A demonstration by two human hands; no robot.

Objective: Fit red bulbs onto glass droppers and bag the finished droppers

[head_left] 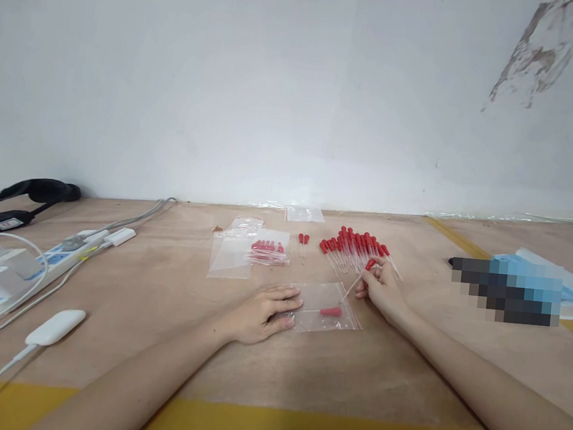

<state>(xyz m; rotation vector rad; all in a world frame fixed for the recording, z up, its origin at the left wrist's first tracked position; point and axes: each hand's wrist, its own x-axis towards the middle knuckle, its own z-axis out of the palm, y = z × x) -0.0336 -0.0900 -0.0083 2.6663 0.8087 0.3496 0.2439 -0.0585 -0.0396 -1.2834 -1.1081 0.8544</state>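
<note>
The left hand (262, 313) lies flat, fingers spread and pressing down the near-left edge of a small clear plastic zip bag (326, 305) out in the middle of the pale wooden tabletop (159, 297). It grips nothing, it just pins the bag. The right hand (383, 290) is at the bag's far-right corner, fingertips pinched together on one thin glass dropper with a red rubber bulb (361, 275), bulb up by the knuckles, stem slanting down toward the bag's mouth.

On progress, I'd judge it well short of halfway. One red-bulbed dropper (325, 311) already lies inside this bag. Toward the far edge, a filled clear bag of red-bulbed droppers (267, 250) sits on a couple of empty clear bags (233, 254), so at least one pack looks done. Left over: a loose heap of red-bulbed droppers (354, 248) just beyond the right hand, fanned out with the bulbs bunched, and a stray pair of droppers (303, 240) between the heap and the filled bag.

The held dropper looks slim, see-through and brittle, its bulb bright red and small.

Off by the left edge, a white power strip with cables (57, 255) and a black strap (21, 202) lie well apart from the work.
</note>
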